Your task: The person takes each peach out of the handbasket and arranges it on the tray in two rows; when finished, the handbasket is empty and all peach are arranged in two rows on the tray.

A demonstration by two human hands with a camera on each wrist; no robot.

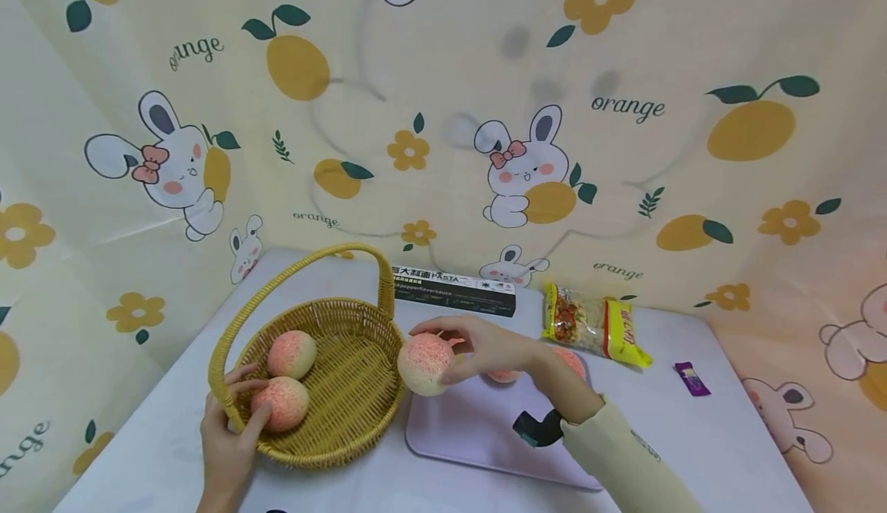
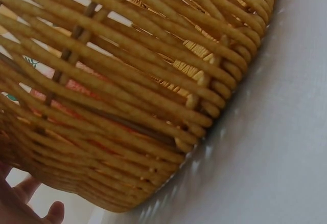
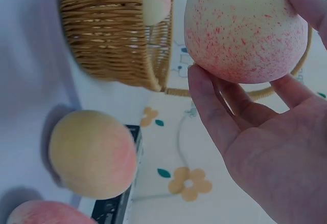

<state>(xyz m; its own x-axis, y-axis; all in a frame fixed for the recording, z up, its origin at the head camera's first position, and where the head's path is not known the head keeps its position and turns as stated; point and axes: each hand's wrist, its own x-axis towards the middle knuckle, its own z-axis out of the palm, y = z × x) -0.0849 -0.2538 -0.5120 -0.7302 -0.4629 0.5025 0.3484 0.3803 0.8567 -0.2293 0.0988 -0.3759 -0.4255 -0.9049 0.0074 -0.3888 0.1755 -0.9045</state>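
Over the right rim of a woven basket [image 1: 349,359], my right hand [image 1: 485,343] holds a pink-and-cream peach [image 1: 426,364] between thumb and fingers. The same peach [image 3: 245,29] fills the top of the right wrist view, with fingertips on its sides. My left hand [image 1: 232,432] grips the left side of the basket by the handle's foot, fingers over the rim. Two more peaches lie inside the basket, the upper peach [image 1: 292,354] and the lower peach [image 1: 280,404] close to my left thumb. The left wrist view shows the basket's woven wall [image 2: 127,81] and a few fingertips.
A lilac tray [image 1: 478,436] lies right of the basket, with peaches partly hidden behind my right arm; one peach [image 3: 93,154] shows fully in the right wrist view. Behind are a black pasta box [image 1: 453,293] and a yellow food packet [image 1: 592,324]. A purple sachet [image 1: 691,379] lies far right.
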